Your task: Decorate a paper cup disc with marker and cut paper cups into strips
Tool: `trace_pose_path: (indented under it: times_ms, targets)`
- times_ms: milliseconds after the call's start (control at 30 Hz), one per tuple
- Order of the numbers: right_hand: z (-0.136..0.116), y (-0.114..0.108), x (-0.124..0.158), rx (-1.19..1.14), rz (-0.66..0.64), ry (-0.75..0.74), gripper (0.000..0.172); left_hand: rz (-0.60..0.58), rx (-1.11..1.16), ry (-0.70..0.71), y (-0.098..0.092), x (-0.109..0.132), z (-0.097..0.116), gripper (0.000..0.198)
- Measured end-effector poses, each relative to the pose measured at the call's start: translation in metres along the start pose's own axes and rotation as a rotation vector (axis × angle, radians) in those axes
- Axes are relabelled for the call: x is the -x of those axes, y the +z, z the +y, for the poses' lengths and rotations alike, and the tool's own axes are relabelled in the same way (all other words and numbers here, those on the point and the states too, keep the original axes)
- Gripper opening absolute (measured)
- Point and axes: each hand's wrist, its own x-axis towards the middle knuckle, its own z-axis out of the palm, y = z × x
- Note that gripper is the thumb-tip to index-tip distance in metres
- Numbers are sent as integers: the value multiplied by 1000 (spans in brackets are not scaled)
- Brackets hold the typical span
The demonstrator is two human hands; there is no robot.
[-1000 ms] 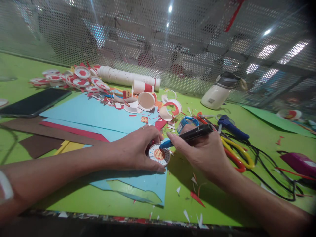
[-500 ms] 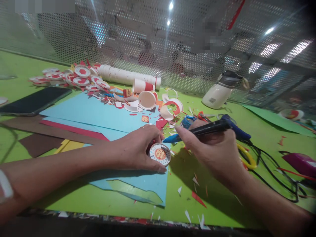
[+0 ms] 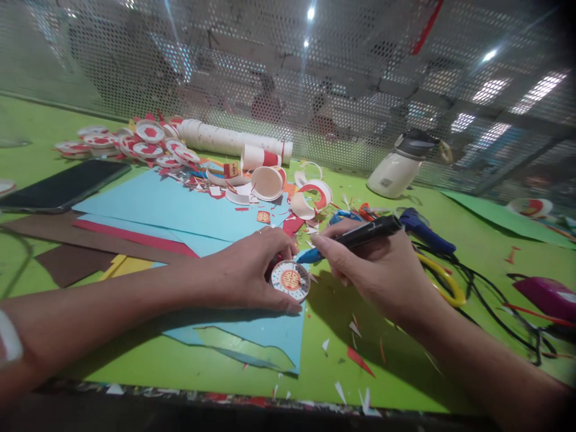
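Marker [image 3: 360, 236] pinched btwn R hand [image 3: 378, 264] thumb & fingers, long axis slanting down-left to its blue tip, right by far rim of white disc [image 3: 290, 281]; contact unclear. Disc lies L of R grip, patterned face up. L hand [image 3: 252, 267] is nearer, thumb & curled fingers round disc's L edge; blue paper [image 3: 288, 327] below that grip.

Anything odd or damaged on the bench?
Yes. The light blue sheet by the left hand has an irregular, hole-like opening with green showing through, possibly deliberate cutting. Loose paper scraps litter the green tabletop, and a paper cup lies tipped over.
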Motion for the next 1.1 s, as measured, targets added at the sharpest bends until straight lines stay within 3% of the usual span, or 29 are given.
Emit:
trace_pose_path:
  times_ms: [133,300,433,600,767,900,1100]
  targets:
    - [-4,-13,-3,-119,104,32,18,-1,0,31,0,1,-1,47]
    - [-8,-44,-17,-276,329,-75,14,-19,-12,-8,-2,3,2,45]
    - [0,-61,-30,-166,405,-33,21,-26,-15,11,-5,3,5,40]
    - [22,-68,-42,105,417,69,22,4,4,-19,-4,4,5,43]
    - [30,-64,-47,282,322,163,31,-41,-19,-52,-6,7,10,51]
    - [28,-57,-46,254,269,199,30,-62,-69,31,-8,7,10,56]
    - [32,-58,-46,185,237,248,29,-104,-25,110,-13,6,3,44]
